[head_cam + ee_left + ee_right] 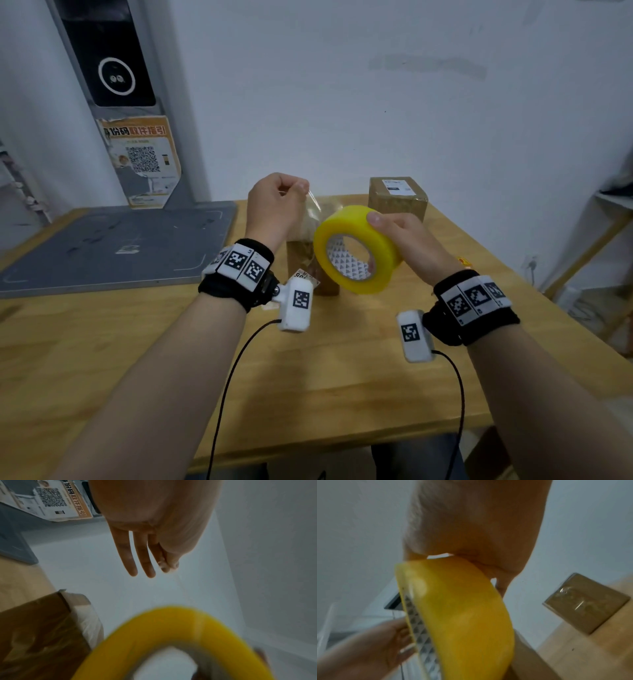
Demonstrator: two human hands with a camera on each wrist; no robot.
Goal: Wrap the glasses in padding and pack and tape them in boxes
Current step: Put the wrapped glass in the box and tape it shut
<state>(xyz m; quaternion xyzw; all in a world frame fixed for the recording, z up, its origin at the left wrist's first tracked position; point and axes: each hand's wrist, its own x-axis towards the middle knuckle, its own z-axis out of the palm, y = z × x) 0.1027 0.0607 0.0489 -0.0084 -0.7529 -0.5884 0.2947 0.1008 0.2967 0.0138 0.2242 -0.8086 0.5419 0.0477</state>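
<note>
My right hand (pixel 404 236) grips a yellow roll of clear tape (pixel 356 250) in the air above the table; in the right wrist view the tape roll (pixel 462 615) fills the middle under the right hand (pixel 476 527). My left hand (pixel 277 202) is raised to the left of the roll and pinches the free end of the tape strip (pixel 313 200) between thumb and forefinger (pixel 167 565), other fingers straight. Behind both hands stands a brown cardboard box (pixel 325 281), mostly hidden. In the left wrist view that box (pixel 39 635) shows white padding (pixel 87 620) at its open top.
A second, taped cardboard box (pixel 397 197) with a label stands at the back of the wooden table (pixel 325 394). A grey mat (pixel 113 246) covers the table's left part, with a grey kiosk (pixel 113 85) behind it. A shelf (pixel 613 205) stands at the right.
</note>
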